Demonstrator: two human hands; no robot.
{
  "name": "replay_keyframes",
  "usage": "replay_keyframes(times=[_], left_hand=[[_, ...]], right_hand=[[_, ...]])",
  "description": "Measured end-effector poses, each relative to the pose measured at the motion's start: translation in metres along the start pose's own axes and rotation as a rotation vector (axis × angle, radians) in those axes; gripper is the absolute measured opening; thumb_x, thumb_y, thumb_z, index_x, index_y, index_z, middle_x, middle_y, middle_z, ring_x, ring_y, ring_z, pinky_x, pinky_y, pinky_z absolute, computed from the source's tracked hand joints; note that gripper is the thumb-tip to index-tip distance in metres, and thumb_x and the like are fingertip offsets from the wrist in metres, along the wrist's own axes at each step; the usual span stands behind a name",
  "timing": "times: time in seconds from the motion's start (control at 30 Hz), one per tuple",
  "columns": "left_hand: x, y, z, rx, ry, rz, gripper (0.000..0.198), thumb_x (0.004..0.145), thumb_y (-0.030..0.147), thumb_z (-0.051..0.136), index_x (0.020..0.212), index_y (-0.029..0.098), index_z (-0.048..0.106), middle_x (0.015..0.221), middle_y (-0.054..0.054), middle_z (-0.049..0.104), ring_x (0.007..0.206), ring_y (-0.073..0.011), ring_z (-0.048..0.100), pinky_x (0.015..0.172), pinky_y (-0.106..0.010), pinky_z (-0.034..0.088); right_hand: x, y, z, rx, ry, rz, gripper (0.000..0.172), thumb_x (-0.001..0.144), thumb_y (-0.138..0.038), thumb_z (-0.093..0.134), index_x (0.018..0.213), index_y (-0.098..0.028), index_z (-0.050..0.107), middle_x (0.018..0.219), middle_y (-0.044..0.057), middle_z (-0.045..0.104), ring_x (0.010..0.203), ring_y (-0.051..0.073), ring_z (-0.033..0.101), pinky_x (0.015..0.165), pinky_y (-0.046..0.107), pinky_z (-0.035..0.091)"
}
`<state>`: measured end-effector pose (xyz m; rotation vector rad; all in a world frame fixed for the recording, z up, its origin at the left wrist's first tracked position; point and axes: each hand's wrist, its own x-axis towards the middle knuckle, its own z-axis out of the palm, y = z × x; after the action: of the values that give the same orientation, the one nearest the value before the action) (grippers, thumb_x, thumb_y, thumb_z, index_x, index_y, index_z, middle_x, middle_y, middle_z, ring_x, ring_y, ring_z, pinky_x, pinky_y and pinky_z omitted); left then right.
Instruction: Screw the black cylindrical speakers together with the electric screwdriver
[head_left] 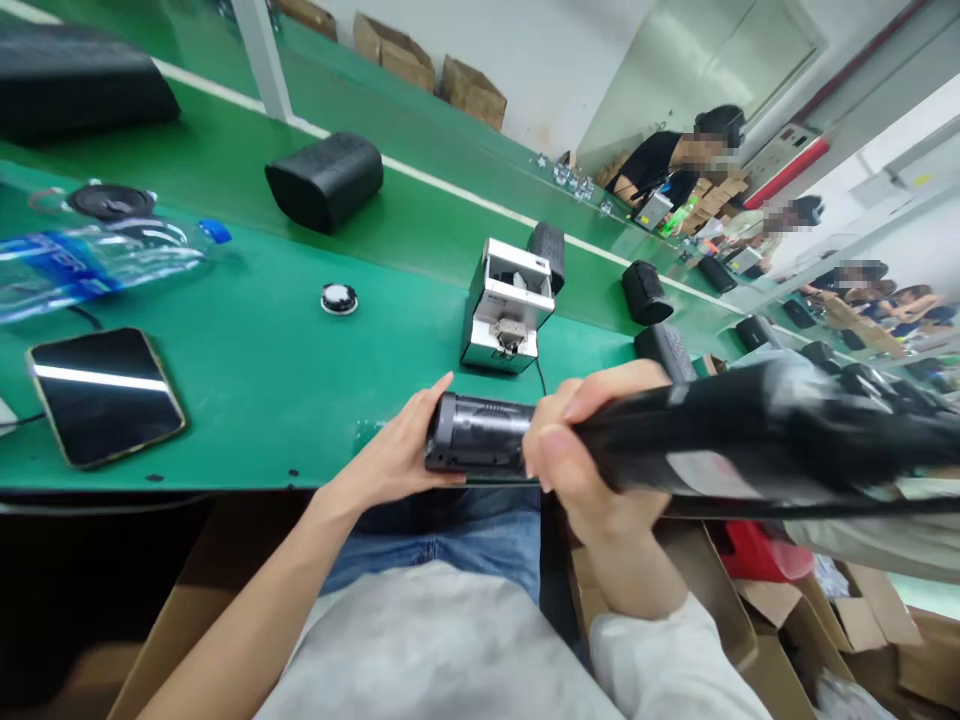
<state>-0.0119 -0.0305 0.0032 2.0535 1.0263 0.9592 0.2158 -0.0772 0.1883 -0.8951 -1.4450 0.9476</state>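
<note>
My left hand [397, 450] grips the left end of a small black speaker housing [476, 440] at the near edge of the green table [285, 400]. My right hand [592, 460] is wrapped round a long black electric screwdriver [750, 435] lying across the frame, with its tip end at the housing. The screwdriver's tip is hidden behind my fingers.
A white screw feeder box [506, 310] stands just beyond my hands. A phone [105, 395], a water bottle [97, 260], a round speaker driver [339, 298] and black speaker shells [326, 180] lie on the table. Cardboard boxes [810, 620] sit at lower right. Other people sit far right.
</note>
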Motion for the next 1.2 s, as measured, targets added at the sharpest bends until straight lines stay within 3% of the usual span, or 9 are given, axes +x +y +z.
replay_keyframes(times=[0.17,0.47,0.53,0.63,0.8,0.9,1.03,1.1,1.2], left_hand=[[-0.002,-0.004,0.003,0.043,0.010,-0.039,0.126,0.084,0.041,0.095,0.178,0.038,0.012,0.169,-0.017,0.049,0.153,-0.0439,0.058,0.122,-0.062,0.055],[-0.003,-0.022,0.007,0.046,0.023,-0.072,0.118,0.085,0.054,0.090,0.176,0.049,0.015,0.164,-0.011,0.054,0.143,-0.0461,0.066,0.117,-0.069,0.060],[-0.003,-0.024,0.009,0.017,0.037,-0.081,0.117,0.084,0.056,0.090,0.175,0.051,0.017,0.162,-0.009,0.056,0.142,-0.0465,0.066,0.116,-0.071,0.059],[-0.003,-0.024,0.010,0.001,0.047,-0.099,0.111,0.087,0.053,0.087,0.175,0.041,0.023,0.165,-0.013,0.054,0.146,-0.0461,0.064,0.121,-0.070,0.055],[-0.002,-0.012,0.006,0.015,0.021,-0.071,0.114,0.086,0.043,0.091,0.176,0.034,0.021,0.170,-0.018,0.049,0.155,-0.0457,0.056,0.126,-0.068,0.050],[-0.001,-0.003,0.002,0.001,-0.019,-0.087,0.121,0.084,0.039,0.094,0.177,0.036,0.017,0.172,-0.017,0.045,0.157,-0.0436,0.053,0.128,-0.065,0.048],[0.000,0.004,-0.001,-0.015,-0.041,-0.130,0.125,0.083,0.034,0.096,0.177,0.037,0.013,0.172,-0.018,0.045,0.156,-0.0428,0.053,0.127,-0.063,0.050],[0.000,0.005,-0.001,-0.016,-0.043,-0.143,0.126,0.083,0.032,0.096,0.177,0.039,0.012,0.172,-0.018,0.045,0.157,-0.0428,0.052,0.127,-0.063,0.050],[0.000,0.004,-0.001,-0.020,-0.045,-0.146,0.128,0.081,0.031,0.097,0.177,0.040,0.012,0.171,-0.017,0.045,0.156,-0.0427,0.053,0.127,-0.063,0.050]], right_hand=[[0.009,0.035,0.013,0.050,0.092,-0.138,0.037,0.088,-0.039,0.090,0.098,-0.028,0.056,0.076,-0.001,0.057,0.062,0.019,0.060,0.050,0.034,0.051],[0.011,0.050,0.006,0.081,-0.044,-0.109,0.055,0.071,-0.048,0.102,0.093,-0.031,0.055,0.060,-0.006,0.056,0.047,0.018,0.053,0.045,0.037,0.048],[0.017,0.048,0.008,0.086,-0.044,-0.116,0.055,0.070,-0.049,0.103,0.091,-0.031,0.055,0.059,-0.006,0.056,0.047,0.018,0.052,0.045,0.038,0.048],[0.026,0.035,0.009,0.119,-0.052,-0.123,0.049,0.073,-0.045,0.102,0.089,-0.029,0.059,0.063,-0.006,0.058,0.049,0.015,0.052,0.048,0.035,0.051],[0.038,-0.008,-0.012,0.226,-0.247,-0.123,0.031,0.088,-0.032,0.094,0.107,-0.032,0.069,0.067,-0.007,0.062,0.045,0.012,0.056,0.041,0.025,0.047],[0.065,-0.025,-0.027,0.184,-0.109,-0.322,0.030,0.092,-0.036,0.089,0.115,-0.037,0.069,0.059,-0.010,0.054,0.035,0.010,0.044,0.035,0.026,0.041],[0.123,-0.012,-0.022,0.120,0.268,-0.529,0.030,0.086,-0.039,0.092,0.092,-0.032,0.064,0.057,-0.010,0.045,0.037,0.011,0.043,0.037,0.029,0.041],[0.151,0.007,-0.014,0.088,0.331,-0.566,0.034,0.090,-0.044,0.090,0.086,-0.029,0.059,0.057,-0.010,0.043,0.039,0.011,0.046,0.041,0.029,0.045],[0.180,0.037,-0.005,0.041,0.326,-0.582,0.045,0.094,-0.059,0.086,0.084,-0.028,0.055,0.058,-0.010,0.041,0.039,0.010,0.046,0.040,0.028,0.045]])
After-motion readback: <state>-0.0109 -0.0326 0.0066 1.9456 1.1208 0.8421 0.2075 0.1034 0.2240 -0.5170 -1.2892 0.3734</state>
